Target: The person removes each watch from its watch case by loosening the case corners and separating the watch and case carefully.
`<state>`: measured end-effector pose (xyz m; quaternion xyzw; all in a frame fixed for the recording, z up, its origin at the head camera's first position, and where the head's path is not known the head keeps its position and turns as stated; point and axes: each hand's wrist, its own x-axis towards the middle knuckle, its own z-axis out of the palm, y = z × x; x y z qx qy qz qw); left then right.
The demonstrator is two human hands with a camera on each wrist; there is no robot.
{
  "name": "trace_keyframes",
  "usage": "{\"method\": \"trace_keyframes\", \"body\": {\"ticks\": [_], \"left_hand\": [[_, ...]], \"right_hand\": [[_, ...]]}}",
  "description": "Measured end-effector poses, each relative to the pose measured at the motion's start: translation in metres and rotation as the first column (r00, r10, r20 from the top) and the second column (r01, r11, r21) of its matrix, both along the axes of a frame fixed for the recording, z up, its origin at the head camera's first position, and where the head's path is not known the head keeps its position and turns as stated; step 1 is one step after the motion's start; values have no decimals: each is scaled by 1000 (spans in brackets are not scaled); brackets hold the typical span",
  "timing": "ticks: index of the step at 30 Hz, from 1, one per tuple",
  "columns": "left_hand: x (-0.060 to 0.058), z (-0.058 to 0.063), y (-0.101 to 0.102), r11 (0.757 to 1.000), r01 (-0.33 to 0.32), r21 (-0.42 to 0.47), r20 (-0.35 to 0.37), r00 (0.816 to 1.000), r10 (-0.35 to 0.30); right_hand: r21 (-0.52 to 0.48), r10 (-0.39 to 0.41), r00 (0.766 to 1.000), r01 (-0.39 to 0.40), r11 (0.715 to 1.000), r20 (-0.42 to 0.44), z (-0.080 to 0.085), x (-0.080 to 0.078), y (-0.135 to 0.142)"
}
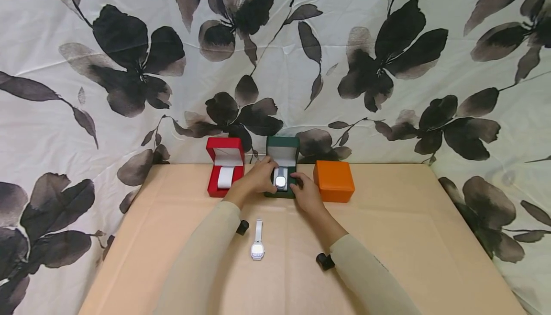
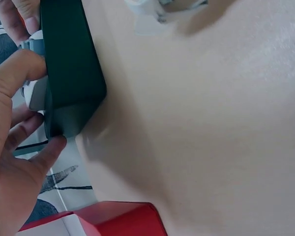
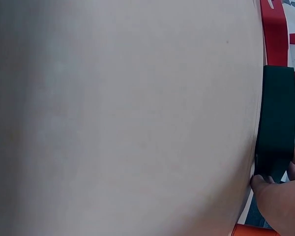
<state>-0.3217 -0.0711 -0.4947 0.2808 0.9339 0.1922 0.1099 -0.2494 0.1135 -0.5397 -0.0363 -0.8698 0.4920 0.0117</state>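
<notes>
A green watch box (image 1: 296, 167) stands with its lid up at the table's back. In its base sits a pale cushion (image 2: 37, 93) bearing a wristwatch (image 1: 281, 181) with a greyish-blue strap. My left hand (image 1: 259, 177) curls round the cushion from the left, thumb at the front. One finger of it rests on the box's outer left side in the left wrist view. On the right my right hand (image 1: 307, 191) grips the box's side, thumb at the front corner. A second, silvery wristwatch (image 1: 257, 250) lies on the table between my forearms.
Left of the green box stands an open red watch box (image 1: 213, 186) with a white cushion (image 1: 225, 177) in it. An orange box (image 1: 334, 181) sits to the right, its lid down. Behind the table (image 1: 409, 238) hangs a flower-patterned cloth (image 1: 284, 66).
</notes>
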Motion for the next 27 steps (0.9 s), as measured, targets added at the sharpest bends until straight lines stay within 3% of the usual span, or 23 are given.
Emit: {"method": "trace_keyframes", "body": {"ticks": [9,17,27], "left_hand": [[-1,5,-6,997,34,65,-11,999,-34],[-1,6,-10,990,1,143,55,998,-9],[-1,11,-13,985,-36,170,22,999,32]], "right_hand": [[-11,-7,1000,7,1000,4,2,-2,-3],[-11,-21,1000,21,1000,6,0,-4,-4],[6,-16,1000,16,1000,3,0,-6,-4]]}}
